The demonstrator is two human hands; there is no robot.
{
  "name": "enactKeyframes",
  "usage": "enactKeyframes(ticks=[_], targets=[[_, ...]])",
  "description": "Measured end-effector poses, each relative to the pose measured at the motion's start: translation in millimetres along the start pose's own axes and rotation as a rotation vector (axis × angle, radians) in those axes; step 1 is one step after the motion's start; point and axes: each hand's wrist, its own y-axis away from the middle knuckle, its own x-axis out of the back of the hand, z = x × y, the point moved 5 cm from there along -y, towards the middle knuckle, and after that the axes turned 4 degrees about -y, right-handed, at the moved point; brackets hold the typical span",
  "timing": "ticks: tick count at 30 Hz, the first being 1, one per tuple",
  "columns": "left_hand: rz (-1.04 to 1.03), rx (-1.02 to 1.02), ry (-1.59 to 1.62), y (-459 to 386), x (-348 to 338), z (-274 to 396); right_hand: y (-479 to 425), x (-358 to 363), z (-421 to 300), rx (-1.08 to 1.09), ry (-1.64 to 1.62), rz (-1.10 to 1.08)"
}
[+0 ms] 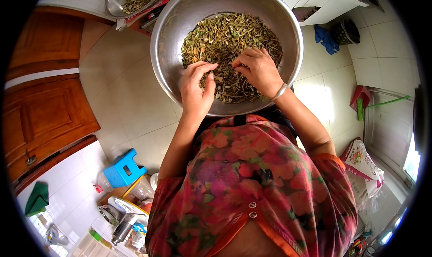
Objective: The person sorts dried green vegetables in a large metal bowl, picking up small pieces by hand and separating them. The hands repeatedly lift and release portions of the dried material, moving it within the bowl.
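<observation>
A wide stainless steel basin (165,51) rests before me, its near rim close to my body. Dried, chopped plant pieces (233,30), green and brown, cover its bottom. Over the left part of the heap is my left hand (199,83), thumb and forefinger apart with no piece plainly between them. Near its thumb lies a pale flat bit (217,78). My right hand (258,68), with a silver bangle (279,91) on the wrist, is bent over the middle of the heap. Its thumb and fingertips are close together, and whether they pinch a piece is too small to tell.
A second metal bowl (114,7) of similar pieces stands at the upper left. Brown wooden cabinet doors (50,112) line the left. On the lower left is a blue plastic stool (125,169). A black bin (346,32) and a red dustpan (360,95) are on the right.
</observation>
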Motion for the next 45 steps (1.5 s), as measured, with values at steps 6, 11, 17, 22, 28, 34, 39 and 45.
enactKeyframes(ticks=[6,11,17,22,28,34,39,45], targets=[[-0.061,-0.092,-0.003,-3,-15,13,9,8,-7,-0.023,-0.402,0.026],[-0.088,-0.021,-0.029,2,-18,15,17,6,-7,-0.150,-0.513,0.057],[-0.070,0.411,0.414,13,-34,-2,24,5,-30,-0.069,-0.364,0.217],[-0.021,0.642,1.103,9,-37,-22,35,-13,-8,-0.314,-0.741,0.259],[-0.228,0.408,0.751,6,-31,-2,39,-33,11,-0.472,-1.163,0.082],[-0.120,0.087,0.174,5,-22,18,39,-24,-3,-0.377,-0.805,0.057],[-0.222,-0.095,0.073,21,-19,25,54,-20,-9,-0.422,-0.723,-0.066],[-0.277,-0.076,0.039,44,-26,26,79,-34,-3,-0.547,-0.841,-0.137]])
